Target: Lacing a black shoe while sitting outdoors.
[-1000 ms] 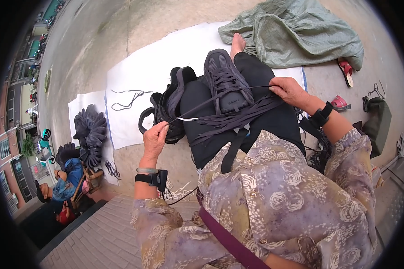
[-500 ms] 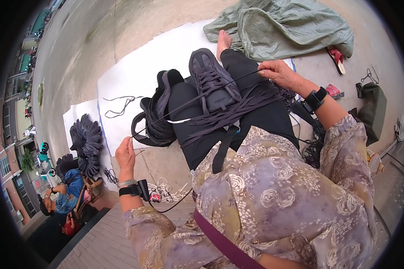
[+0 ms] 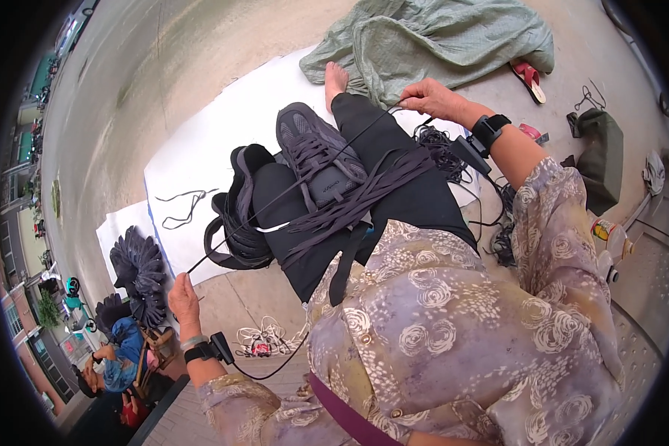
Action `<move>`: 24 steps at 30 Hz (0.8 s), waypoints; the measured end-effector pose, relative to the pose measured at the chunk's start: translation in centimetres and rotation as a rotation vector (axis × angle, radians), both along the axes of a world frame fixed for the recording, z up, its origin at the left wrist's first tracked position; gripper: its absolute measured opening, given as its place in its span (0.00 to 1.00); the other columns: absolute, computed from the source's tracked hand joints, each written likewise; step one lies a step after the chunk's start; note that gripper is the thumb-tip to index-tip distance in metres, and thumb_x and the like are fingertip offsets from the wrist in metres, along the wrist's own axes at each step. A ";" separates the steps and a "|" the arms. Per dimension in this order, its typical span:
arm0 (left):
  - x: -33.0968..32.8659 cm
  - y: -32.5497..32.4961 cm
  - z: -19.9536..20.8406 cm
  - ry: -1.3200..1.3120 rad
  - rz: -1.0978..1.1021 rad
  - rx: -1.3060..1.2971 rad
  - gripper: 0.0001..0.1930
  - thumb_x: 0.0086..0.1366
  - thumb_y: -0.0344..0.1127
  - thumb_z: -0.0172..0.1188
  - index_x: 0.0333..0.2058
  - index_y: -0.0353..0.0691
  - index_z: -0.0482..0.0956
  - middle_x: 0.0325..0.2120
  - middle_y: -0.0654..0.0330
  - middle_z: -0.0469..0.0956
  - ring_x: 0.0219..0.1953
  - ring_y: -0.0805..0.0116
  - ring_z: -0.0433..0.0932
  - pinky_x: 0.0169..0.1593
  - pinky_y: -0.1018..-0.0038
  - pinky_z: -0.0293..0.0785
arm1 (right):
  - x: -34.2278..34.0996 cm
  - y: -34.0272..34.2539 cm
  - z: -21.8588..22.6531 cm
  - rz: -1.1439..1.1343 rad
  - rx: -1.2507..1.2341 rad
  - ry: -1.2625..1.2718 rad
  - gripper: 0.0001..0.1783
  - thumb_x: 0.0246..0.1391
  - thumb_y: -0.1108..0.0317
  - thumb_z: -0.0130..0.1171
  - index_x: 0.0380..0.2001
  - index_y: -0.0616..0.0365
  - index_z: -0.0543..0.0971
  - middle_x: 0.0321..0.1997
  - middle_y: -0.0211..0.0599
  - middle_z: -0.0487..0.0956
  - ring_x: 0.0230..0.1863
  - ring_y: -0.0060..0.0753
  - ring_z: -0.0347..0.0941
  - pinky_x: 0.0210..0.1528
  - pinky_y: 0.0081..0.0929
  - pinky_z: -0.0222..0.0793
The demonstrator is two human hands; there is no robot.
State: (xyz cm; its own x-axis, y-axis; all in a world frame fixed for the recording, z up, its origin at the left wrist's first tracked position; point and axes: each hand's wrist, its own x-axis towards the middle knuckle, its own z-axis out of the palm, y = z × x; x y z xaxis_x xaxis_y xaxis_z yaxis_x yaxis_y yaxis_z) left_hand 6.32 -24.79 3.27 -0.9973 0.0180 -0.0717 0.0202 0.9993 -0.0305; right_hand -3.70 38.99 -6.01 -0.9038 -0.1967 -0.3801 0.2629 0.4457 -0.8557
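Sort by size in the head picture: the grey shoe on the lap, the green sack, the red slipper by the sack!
1. Green sack
2. Grey shoe (nearer the camera, so it may look enlarged)
3. Red slipper

Between the left hand [image 3: 183, 301] and the right hand [image 3: 432, 99], the lace [image 3: 302, 181] is black, the shoe [image 3: 324, 183] charcoal grey. Nearer than the right hand, the shirt [image 3: 438, 327] is mauve and tan with cream roses; beyond it, the sack [image 3: 438, 44] is grey-green, the slipper [image 3: 526, 76] red.
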 end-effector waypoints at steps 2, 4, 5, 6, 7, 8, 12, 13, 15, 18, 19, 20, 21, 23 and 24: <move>0.1 -0.5 0.3 0.119 -0.029 0.047 0.09 0.62 0.38 0.50 0.34 0.41 0.76 0.24 0.45 0.75 0.27 0.45 0.75 0.30 0.60 0.69 | 0.5 1.4 0.4 0.069 0.089 0.143 0.11 0.51 0.63 0.54 0.31 0.61 0.75 0.17 0.32 0.71 0.21 0.28 0.65 0.26 0.28 0.62; 0.6 -1.5 0.8 0.111 -0.032 0.003 0.10 0.62 0.39 0.50 0.34 0.41 0.76 0.24 0.45 0.75 0.28 0.45 0.75 0.30 0.59 0.69 | 2.0 3.1 1.8 0.101 0.250 0.466 0.11 0.50 0.63 0.55 0.29 0.61 0.74 0.20 0.41 0.73 0.24 0.42 0.69 0.28 0.33 0.63; 1.3 -2.2 1.2 0.090 0.007 -0.044 0.10 0.63 0.39 0.49 0.34 0.41 0.76 0.24 0.45 0.75 0.28 0.45 0.75 0.31 0.58 0.69 | 2.6 4.1 2.6 0.156 0.376 0.497 0.11 0.51 0.62 0.54 0.28 0.60 0.74 0.24 0.46 0.74 0.29 0.50 0.70 0.30 0.37 0.65; 1.8 -2.9 1.5 0.039 0.067 -0.111 0.10 0.63 0.40 0.49 0.34 0.42 0.75 0.23 0.45 0.75 0.28 0.44 0.74 0.31 0.57 0.69 | 3.6 5.1 3.5 0.197 0.430 0.708 0.09 0.52 0.63 0.53 0.29 0.58 0.74 0.25 0.44 0.73 0.30 0.49 0.71 0.31 0.36 0.65; 2.3 -3.6 1.8 0.022 0.088 -0.129 0.11 0.63 0.41 0.48 0.35 0.42 0.74 0.26 0.44 0.74 0.31 0.42 0.74 0.33 0.57 0.68 | 4.4 6.5 4.3 0.231 0.534 0.753 0.08 0.53 0.64 0.53 0.31 0.57 0.74 0.27 0.42 0.73 0.29 0.48 0.71 0.30 0.36 0.65; 2.7 -4.2 2.0 0.017 0.114 -0.140 0.11 0.63 0.41 0.48 0.34 0.42 0.74 0.25 0.44 0.74 0.31 0.42 0.73 0.32 0.57 0.68 | 5.1 8.0 5.2 0.261 0.611 0.782 0.07 0.51 0.66 0.54 0.33 0.56 0.73 0.28 0.40 0.73 0.29 0.47 0.71 0.29 0.35 0.65; 3.9 -5.8 2.6 0.030 0.120 -0.142 0.10 0.62 0.41 0.48 0.32 0.41 0.73 0.24 0.44 0.74 0.29 0.42 0.73 0.32 0.54 0.68 | 6.3 16.8 7.3 0.257 0.939 0.834 0.10 0.50 0.73 0.52 0.38 0.55 0.71 0.29 0.38 0.71 0.30 0.43 0.70 0.31 0.34 0.65; 4.1 -6.0 2.8 0.010 0.153 -0.153 0.10 0.62 0.41 0.48 0.32 0.41 0.73 0.24 0.44 0.74 0.29 0.42 0.73 0.32 0.54 0.68 | 6.6 19.4 7.9 0.189 0.931 0.741 0.10 0.52 0.73 0.51 0.39 0.55 0.71 0.31 0.39 0.74 0.31 0.45 0.72 0.32 0.34 0.67; 4.1 -6.1 3.2 -0.030 0.216 -0.190 0.11 0.61 0.41 0.49 0.30 0.40 0.72 0.24 0.43 0.74 0.30 0.42 0.73 0.32 0.54 0.68 | 6.3 23.8 8.4 0.088 1.012 0.870 0.11 0.56 0.70 0.49 0.43 0.55 0.72 0.41 0.41 0.76 0.38 0.45 0.74 0.36 0.31 0.70; 3.1 -3.8 2.6 -0.092 0.242 -0.240 0.13 0.60 0.42 0.50 0.27 0.37 0.73 0.24 0.44 0.74 0.31 0.41 0.73 0.33 0.53 0.67 | 6.4 25.9 7.9 -0.044 1.044 0.981 0.11 0.57 0.69 0.48 0.43 0.56 0.73 0.32 0.39 0.77 0.31 0.39 0.75 0.32 0.28 0.69; 2.5 -2.3 2.1 -0.145 0.247 -0.252 0.13 0.59 0.41 0.51 0.26 0.37 0.73 0.24 0.44 0.75 0.31 0.41 0.73 0.33 0.53 0.67 | 6.4 24.8 7.2 -0.192 0.864 0.677 0.09 0.58 0.67 0.47 0.39 0.57 0.73 0.27 0.36 0.75 0.26 0.33 0.72 0.28 0.26 0.67; 1.7 -0.1 1.3 -0.213 0.276 -0.071 0.14 0.59 0.41 0.51 0.24 0.36 0.74 0.22 0.45 0.74 0.27 0.44 0.73 0.31 0.56 0.68 | 6.3 23.1 6.7 -0.393 0.712 0.331 0.09 0.58 0.65 0.47 0.36 0.58 0.74 0.21 0.33 0.73 0.20 0.27 0.69 0.24 0.24 0.66; 0.6 2.5 0.5 -0.327 0.372 0.086 0.15 0.58 0.41 0.52 0.22 0.35 0.74 0.19 0.46 0.74 0.24 0.47 0.74 0.29 0.58 0.69 | 6.4 20.1 5.4 -0.332 0.560 0.220 0.11 0.57 0.61 0.47 0.29 0.57 0.72 0.13 0.21 0.60 0.14 0.14 0.56 0.15 0.17 0.54; -0.6 8.8 -0.8 -0.463 0.414 0.519 0.15 0.59 0.38 0.52 0.19 0.35 0.74 0.08 0.60 0.68 0.10 0.74 0.66 0.15 0.75 0.61 | 6.1 13.3 4.1 -0.140 0.407 -0.155 0.12 0.55 0.61 0.47 0.25 0.58 0.70 0.13 0.21 0.60 0.13 0.15 0.56 0.11 0.20 0.53; -1.6 11.8 -1.1 -0.592 0.397 0.603 0.14 0.59 0.37 0.52 0.17 0.36 0.74 0.08 0.63 0.69 0.11 0.77 0.66 0.14 0.77 0.59 | 6.0 9.4 3.6 -0.131 0.324 -0.166 0.11 0.54 0.61 0.46 0.26 0.56 0.70 0.14 0.20 0.60 0.14 0.15 0.57 0.11 0.19 0.54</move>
State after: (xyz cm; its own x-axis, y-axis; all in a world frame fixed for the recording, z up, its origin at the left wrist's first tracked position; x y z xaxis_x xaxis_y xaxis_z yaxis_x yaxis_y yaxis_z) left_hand 4.68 -12.96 2.12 -0.7422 -0.1165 -0.6600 -0.4797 0.7801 0.4017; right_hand 2.29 48.42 -2.39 -0.8344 0.0708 -0.5467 0.4586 0.6394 -0.6172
